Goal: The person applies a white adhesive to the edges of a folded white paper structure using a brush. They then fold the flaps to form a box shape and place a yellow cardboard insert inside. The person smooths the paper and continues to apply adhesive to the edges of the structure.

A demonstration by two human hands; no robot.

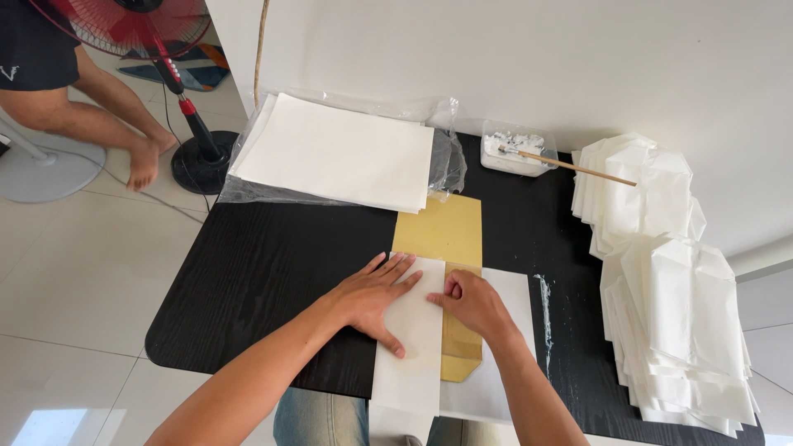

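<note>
Black wood-grain table (pixel 273 272) is seen from the head camera against a plain pale wall, with light floor tiles at the left. At the far edge a small clear tub (pixel 514 153) holds white paste, and a thin wooden stick (pixel 578 168) rests in it, its shaft angled out to the right. Beside the tub, a stack of white sheets (pixel 334 153) lies on an opened clear plastic wrapper (pixel 446 161). Along the right edge, folded white paper pieces (pixel 673 289) are heaped in a long pile, and a white smear of paste (pixel 544 310) is streaked on the tabletop between that pile and the work. At centre, a yellow-brown card template (pixel 439 230) lies on a white sheet (pixel 504 347), whose left flap is folded over the template. The left hand (pixel 376 297) is laid flat on that flap, fingers spread and pressing down. The right hand (pixel 471 301) is curled, its fingertips pressed at the flap's edge over the template. At the upper left, a red standing fan (pixel 157 33) and a seated person's bare legs (pixel 99 116) are seen on the floor.
</note>
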